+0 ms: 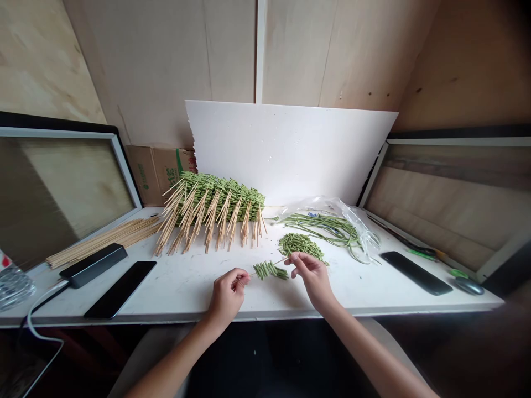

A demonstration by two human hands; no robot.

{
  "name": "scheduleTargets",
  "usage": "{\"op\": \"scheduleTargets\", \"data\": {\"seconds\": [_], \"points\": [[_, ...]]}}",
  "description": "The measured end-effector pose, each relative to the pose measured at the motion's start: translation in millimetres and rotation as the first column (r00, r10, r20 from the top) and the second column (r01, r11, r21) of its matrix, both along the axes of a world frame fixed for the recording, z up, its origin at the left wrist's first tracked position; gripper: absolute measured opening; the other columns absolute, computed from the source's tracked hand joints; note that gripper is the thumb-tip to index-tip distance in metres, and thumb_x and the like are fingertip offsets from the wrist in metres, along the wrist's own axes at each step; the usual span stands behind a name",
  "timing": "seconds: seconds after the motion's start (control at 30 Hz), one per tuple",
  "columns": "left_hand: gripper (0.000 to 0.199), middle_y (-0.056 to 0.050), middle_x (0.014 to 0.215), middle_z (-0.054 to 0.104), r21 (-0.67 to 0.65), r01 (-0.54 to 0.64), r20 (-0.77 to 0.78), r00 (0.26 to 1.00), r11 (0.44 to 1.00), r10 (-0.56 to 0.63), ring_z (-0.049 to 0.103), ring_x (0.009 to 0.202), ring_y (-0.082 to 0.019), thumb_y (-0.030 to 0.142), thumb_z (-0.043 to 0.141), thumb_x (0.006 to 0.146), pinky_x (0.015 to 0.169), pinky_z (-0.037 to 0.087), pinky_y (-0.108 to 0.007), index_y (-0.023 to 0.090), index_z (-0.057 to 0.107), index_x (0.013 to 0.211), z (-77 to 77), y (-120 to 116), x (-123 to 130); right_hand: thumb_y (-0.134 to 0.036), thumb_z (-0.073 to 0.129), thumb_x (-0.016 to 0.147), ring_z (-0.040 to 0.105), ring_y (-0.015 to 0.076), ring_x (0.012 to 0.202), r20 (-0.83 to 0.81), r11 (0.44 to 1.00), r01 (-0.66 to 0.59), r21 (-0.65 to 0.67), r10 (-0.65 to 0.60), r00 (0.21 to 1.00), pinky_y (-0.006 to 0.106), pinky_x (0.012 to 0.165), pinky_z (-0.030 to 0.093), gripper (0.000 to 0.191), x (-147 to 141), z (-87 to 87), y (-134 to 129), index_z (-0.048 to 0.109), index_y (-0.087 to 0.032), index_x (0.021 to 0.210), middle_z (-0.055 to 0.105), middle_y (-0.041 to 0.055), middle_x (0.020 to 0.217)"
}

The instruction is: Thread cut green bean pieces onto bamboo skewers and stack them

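Between my hands is a wooden skewer with several short green bean pieces (269,270) threaded across it. My left hand (228,293) pinches the skewer at its left end, fingers closed. At the other end, my right hand (311,276) has its thumb and forefinger closed at the skewer's tip. A heap of cut bean pieces (299,243) lies on the table just behind my right hand. Farther back on the left, a large stack of filled bean skewers (224,199) rests with bare stick ends pointing toward me.
Long uncut beans (327,226) lie partly in a clear plastic bag (352,213). Loose bare skewers (108,237) are at the left. A black phone (120,290), a black box-shaped device (94,264), a dark slab (416,272) and a mouse (469,285) sit on the white table (186,296).
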State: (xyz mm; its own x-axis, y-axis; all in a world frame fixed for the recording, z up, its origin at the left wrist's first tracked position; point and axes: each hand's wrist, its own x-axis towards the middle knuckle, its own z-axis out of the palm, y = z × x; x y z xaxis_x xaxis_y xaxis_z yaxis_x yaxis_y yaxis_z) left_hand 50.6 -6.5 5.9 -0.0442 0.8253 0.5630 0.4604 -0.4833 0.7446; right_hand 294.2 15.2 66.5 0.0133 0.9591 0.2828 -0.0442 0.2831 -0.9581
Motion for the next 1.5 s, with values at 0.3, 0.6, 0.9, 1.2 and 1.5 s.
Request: {"op": "scheduleTargets", "data": {"seconds": [0.3, 0.6, 0.9, 1.2, 1.5], "points": [[0.016, -0.003, 0.075, 0.074, 0.033, -0.005, 0.008, 1.0, 0.999, 0.004, 0.071, 0.068, -0.017, 0.023, 0.06, 0.094, 0.064, 0.055, -0.023, 0.017, 0.069, 0.083, 0.2, 0, -1, -0.058, 0.078, 0.082, 0.055, 0.0146, 0.055, -0.046, 0.998, 0.056, 0.004, -0.055, 0.997, 0.033, 0.063, 0.052, 0.036, -7, -12.0, -3, 0.078, -0.023, 0.088, 0.074, 0.0051, 0.081], [0.016, -0.004, 0.077, 0.075, 0.058, -0.013, -0.024, 1.0, 0.998, 0.014, 0.071, 0.068, -0.017, 0.022, 0.059, 0.095, 0.064, 0.056, -0.023, 0.018, 0.068, 0.083, -4.4, 1, -2, -0.055, 0.077, 0.084, 0.056, 0.016, 0.056, -0.063, 0.998, 0.058, 0.012, -0.057, 0.996, 0.032, 0.059, 0.052, 0.034, -9, -17.0, -4, 0.077, -0.021, 0.092, 0.075, 0.0076, 0.083], [0.016, -0.003, 0.074, 0.072, 0.074, 0.02, -0.048, 0.999, 0.997, -0.016, 0.068, 0.064, -0.015, 0.023, 0.059, 0.096, 0.062, 0.053, -0.022, 0.017, 0.069, 0.084, 2.3, -3, 1, -0.05, 0.081, 0.081, 0.056, 0.0146, 0.056, -0.034, 0.998, -0.038, 0.041, 0.04, 0.999, 0.029, 0.053, 0.049, 0.029, -26, -26.3, -12, 0.077, -0.021, 0.08, 0.071, 0.0056, 0.082], [0.014, -0.003, 0.076, 0.072, 0.023, 0.026, 0.046, 0.999, 0.999, -0.027, 0.071, 0.07, -0.017, 0.027, 0.061, 0.096, 0.065, 0.055, -0.024, 0.019, 0.067, 0.088, 4.2, 0, 0, -0.05, 0.08, 0.081, 0.059, 0.0156, 0.065, -0.028, 1.0, -0.012, 0.023, 0.013, 1.0, 0.028, 0.057, 0.05, 0.029, -20, -24.2, -6, 0.078, -0.021, 0.086, 0.073, 0.0071, 0.093], [0.013, -0.003, 0.076, 0.071, -0.013, 0.018, 0.075, 0.997, 1.0, -0.017, 0.071, 0.072, -0.017, 0.03, 0.059, 0.098, 0.066, 0.055, -0.024, 0.019, 0.064, 0.091, 4.6, 0, 0, -0.034, 0.093, 0.066, 0.071, 0.0268, 0.095, -0.387, 0.99, -0.042, -0.137, -0.015, 0.922, 0.03, 0.063, 0.053, 0.036, -9, -20.3, 3, 0.078, -0.023, 0.097, 0.077, 0.0084, 0.093]]}}
